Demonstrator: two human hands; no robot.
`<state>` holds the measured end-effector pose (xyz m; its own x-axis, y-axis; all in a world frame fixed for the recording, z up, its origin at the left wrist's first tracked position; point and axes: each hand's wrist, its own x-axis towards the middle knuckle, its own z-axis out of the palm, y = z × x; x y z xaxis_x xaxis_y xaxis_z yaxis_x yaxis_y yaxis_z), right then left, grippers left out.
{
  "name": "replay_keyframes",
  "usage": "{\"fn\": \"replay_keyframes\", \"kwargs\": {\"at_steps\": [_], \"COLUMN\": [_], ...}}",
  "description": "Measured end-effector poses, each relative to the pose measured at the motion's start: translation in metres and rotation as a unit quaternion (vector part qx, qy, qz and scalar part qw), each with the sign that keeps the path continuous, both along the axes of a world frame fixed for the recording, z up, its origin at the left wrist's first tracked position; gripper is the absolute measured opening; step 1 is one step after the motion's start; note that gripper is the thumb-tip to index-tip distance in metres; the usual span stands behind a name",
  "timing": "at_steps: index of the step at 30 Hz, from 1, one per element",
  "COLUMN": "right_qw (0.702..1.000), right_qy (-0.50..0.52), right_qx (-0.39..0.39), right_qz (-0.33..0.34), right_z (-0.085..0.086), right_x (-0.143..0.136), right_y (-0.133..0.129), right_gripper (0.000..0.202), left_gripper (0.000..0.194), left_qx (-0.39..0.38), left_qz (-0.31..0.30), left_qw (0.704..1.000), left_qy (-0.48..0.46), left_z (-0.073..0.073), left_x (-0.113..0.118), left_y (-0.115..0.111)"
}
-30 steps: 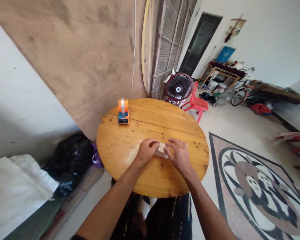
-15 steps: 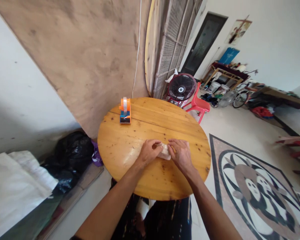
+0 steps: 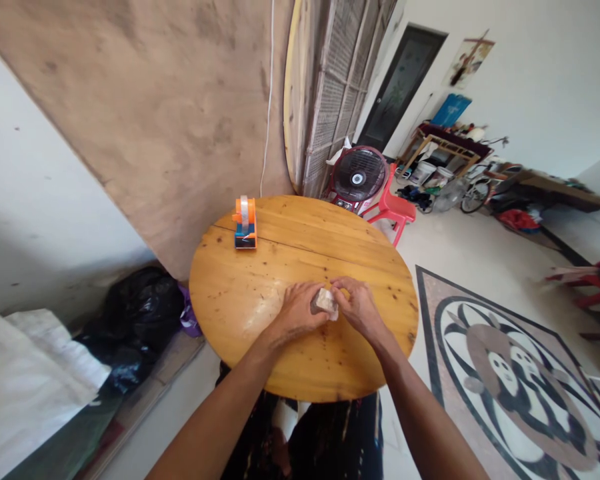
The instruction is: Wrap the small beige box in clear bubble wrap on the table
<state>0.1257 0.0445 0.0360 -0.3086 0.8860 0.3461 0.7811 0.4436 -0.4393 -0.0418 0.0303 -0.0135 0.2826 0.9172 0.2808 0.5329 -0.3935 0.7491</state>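
Observation:
A small, pale, block-shaped packet (image 3: 326, 301) with a whitish, slightly shiny surface is held over the near middle of the round wooden table (image 3: 260, 280). My left hand (image 3: 300, 308) is wrapped round its left side, fingers behind and thumb in front. At the packet's right end, the fingertips of my right hand (image 3: 357, 303) are closed against its edge; whether they pinch a loose piece there is too small to tell. Farther back on the left of the table stands an orange and blue tape dispenser (image 3: 245, 223) with a roll of clear tape.
Behind the table are a fan (image 3: 359, 175) and a red plastic chair (image 3: 394, 205). A large wooden board (image 3: 180, 100) leans along the left wall. Black bags (image 3: 140, 300) and white sacks (image 3: 35, 367) lie on the left. A panda-patterned floor panel (image 3: 520, 373) is at right.
The packet has been turned, so one end now faces up towards me. My left hand has shifted from a fingertip hold to a fuller grasp round it. The view has moved slightly.

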Motion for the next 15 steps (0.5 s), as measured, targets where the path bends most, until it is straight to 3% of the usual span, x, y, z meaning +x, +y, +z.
{"fn": "replay_keyframes", "kwargs": {"at_steps": [9,15], "right_qw": [0.993,0.991], "right_qy": [0.092,0.104], "right_qx": [-0.079,-0.087], "right_qz": [0.000,0.001], "right_z": [0.007,0.011], "right_x": [0.000,-0.001], "right_y": [-0.005,-0.007], "right_gripper": [0.019,0.020], "left_gripper": [0.059,0.061], "left_qx": [0.036,0.010], "left_qz": [-0.010,-0.018], "left_qw": [0.999,0.999], "left_qy": [-0.033,-0.045], "left_z": [0.002,0.003], "left_x": [0.001,0.001], "left_y": [-0.001,-0.001]}}
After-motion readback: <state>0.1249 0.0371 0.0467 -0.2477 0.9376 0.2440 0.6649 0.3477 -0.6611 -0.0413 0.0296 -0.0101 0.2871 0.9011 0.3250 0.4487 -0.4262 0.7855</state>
